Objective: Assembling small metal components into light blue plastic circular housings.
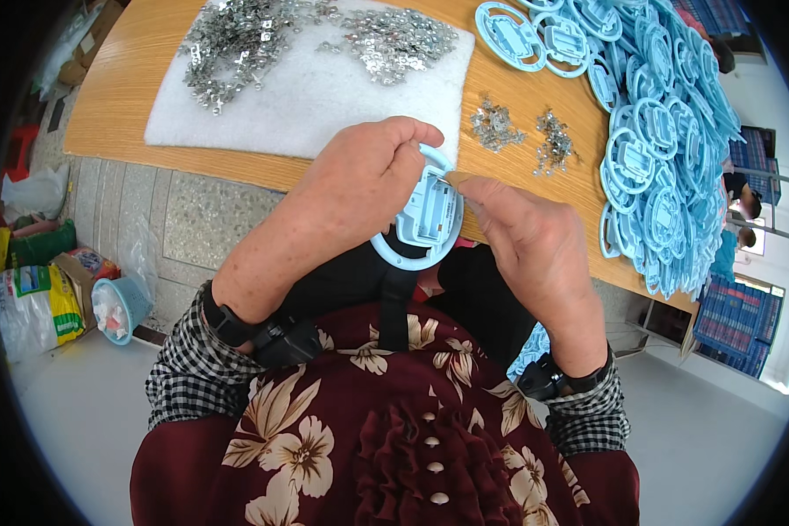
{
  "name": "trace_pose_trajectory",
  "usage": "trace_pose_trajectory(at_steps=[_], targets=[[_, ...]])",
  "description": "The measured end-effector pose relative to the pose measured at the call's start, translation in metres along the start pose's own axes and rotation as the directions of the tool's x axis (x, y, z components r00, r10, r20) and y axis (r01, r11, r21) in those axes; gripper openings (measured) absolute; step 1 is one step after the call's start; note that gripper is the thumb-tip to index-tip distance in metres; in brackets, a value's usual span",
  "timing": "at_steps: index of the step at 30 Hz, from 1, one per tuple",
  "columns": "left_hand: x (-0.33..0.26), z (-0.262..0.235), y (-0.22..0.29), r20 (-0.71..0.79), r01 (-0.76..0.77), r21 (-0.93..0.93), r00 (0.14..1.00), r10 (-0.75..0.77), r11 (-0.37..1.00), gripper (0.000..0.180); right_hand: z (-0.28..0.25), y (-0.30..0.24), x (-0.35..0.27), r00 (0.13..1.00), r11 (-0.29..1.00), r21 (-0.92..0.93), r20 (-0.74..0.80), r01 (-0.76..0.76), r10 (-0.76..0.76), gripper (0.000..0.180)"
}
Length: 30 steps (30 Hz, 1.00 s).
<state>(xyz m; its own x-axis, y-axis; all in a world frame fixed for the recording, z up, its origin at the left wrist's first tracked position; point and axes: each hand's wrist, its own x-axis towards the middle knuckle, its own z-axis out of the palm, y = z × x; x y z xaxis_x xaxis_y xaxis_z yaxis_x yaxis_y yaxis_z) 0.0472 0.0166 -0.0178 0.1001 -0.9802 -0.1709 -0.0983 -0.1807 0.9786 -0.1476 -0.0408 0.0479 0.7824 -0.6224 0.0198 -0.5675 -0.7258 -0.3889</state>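
My left hand grips a light-blue plastic oval frame by its upper left rim, over my lap at the table's front edge. A rectangular housing sits inside the frame's ring and faces up. My right hand is closed, thumb and forefinger pinched against the upper right of that housing. Whatever is in this pinch is hidden by the fingertips. Beyond the hands, two small heaps of shiny metal pieces, a left heap and a right heap, lie on the wooden table.
A white padded sheet carries two larger piles of metal pieces. Many similar blue frames are heaped along the table's right side. A light-blue bin and bags stand on the floor at left. Blue crates and people appear far right.
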Motion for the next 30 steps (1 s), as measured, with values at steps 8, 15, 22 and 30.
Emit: trace_pose_trajectory(at_steps=[8,15,22,30], targets=[[-0.001,0.002,-0.005,-0.031,-0.089,0.127,0.995,0.094,0.988,0.035,-0.006,-0.013,0.007,0.996,0.992,0.101,0.046,-0.076,0.071,0.024],[0.001,0.006,-0.003,-0.048,-0.06,0.138,0.997,0.067,0.989,0.033,-0.036,-0.023,0.042,0.924,0.905,-0.312,0.34,0.288,-0.177,0.026],[0.0,0.0,0.003,-0.004,0.008,0.134,1.0,-0.008,0.991,0.033,-0.031,-0.007,0.028,0.948,0.933,-0.229,0.219,0.278,-0.229,0.018],[-0.011,0.016,0.017,0.098,0.027,-0.335,0.995,0.007,0.942,0.035,0.012,0.012,-0.028,0.871,0.1,0.93,0.288,-0.353,0.398,0.034]])
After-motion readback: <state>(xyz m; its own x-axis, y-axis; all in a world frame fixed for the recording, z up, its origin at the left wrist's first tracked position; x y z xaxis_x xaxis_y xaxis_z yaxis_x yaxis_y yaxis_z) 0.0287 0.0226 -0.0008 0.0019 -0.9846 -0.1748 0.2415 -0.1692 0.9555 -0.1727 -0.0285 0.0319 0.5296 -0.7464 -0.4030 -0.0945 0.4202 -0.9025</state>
